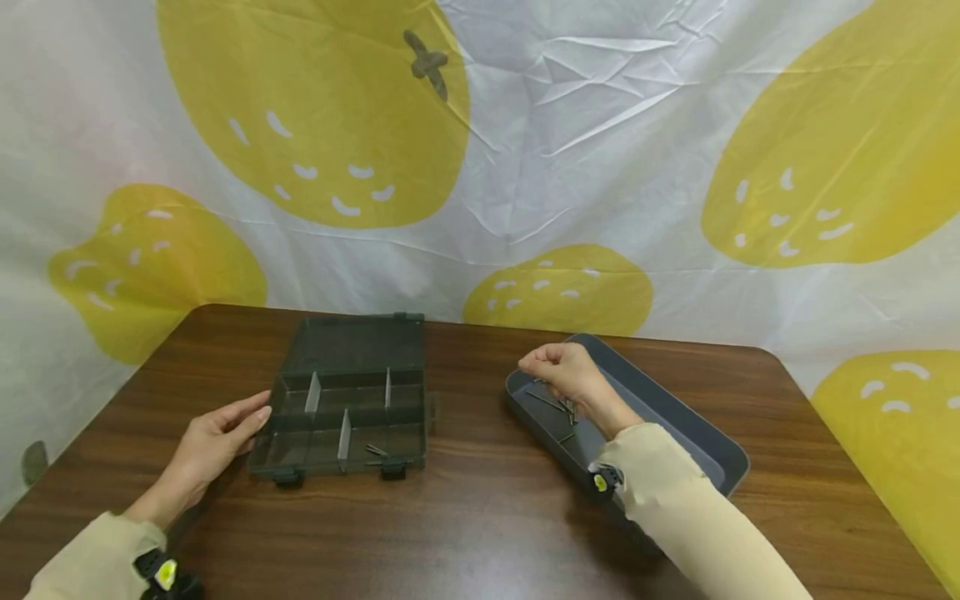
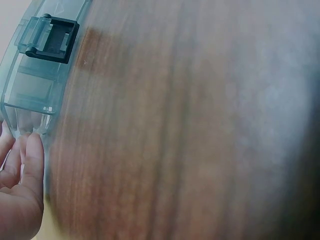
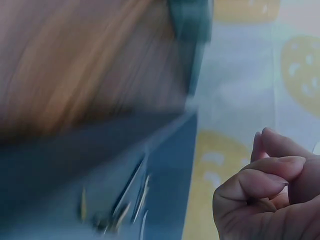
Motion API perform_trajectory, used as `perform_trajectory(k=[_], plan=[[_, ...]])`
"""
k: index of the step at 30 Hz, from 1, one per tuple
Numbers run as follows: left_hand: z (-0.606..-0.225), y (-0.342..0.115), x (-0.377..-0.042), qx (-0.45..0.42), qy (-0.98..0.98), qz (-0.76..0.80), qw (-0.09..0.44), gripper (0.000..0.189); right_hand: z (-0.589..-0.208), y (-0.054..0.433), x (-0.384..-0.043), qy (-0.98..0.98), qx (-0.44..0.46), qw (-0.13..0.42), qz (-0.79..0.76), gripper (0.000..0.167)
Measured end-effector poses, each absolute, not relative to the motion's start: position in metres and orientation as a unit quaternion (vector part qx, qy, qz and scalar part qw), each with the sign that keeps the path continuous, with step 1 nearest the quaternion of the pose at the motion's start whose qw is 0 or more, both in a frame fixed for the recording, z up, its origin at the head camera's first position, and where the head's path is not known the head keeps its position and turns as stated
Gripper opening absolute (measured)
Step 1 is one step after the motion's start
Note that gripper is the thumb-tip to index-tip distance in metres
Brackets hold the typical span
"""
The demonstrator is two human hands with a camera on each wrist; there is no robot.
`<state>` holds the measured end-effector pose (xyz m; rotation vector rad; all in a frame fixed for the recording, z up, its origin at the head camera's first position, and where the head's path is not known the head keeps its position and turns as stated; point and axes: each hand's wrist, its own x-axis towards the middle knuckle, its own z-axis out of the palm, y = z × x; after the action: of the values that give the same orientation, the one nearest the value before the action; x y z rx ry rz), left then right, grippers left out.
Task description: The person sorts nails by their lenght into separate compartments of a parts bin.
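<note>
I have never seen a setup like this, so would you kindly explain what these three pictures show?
Certainly. There is no machine here, just a person's two bare hands. The wide picture comes from a camera worn on the head; the two closer ones come from cameras worn on each wrist.

On the wooden table are a see-through compartment box with its lid open and, to its right, a grey tray. Thin metal pieces lie in the tray, and a few more in the box's front right compartment.

The left hand touches the box's left side. The right hand is over the tray, fingers curled; whether it holds something small, I cannot tell.
</note>
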<state>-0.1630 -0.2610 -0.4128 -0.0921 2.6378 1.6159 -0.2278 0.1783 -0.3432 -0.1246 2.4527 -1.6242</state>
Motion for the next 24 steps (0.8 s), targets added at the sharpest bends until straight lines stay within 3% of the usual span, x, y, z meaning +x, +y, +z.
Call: perform_trajectory(k=[11,17,24], plan=[[-0.414,-0.261,-0.164,-0.034,0.851,0.524,0.020,0.068,-0.353,0.231,-0.240,0.854,0.016,0.084,-0.513,0.025],[-0.413,-0.261,-0.164,-0.034,0.852,0.522,0.015,0.067,-0.367,0.243,-0.244,0.875,0.025,0.088,-0.476,0.027],[-0.414,-0.261,-0.164,-0.035,0.853,0.521,0.019,0.067,-0.381,0.244,-0.245,0.882,0.037,0.106,-0.458,0.018]])
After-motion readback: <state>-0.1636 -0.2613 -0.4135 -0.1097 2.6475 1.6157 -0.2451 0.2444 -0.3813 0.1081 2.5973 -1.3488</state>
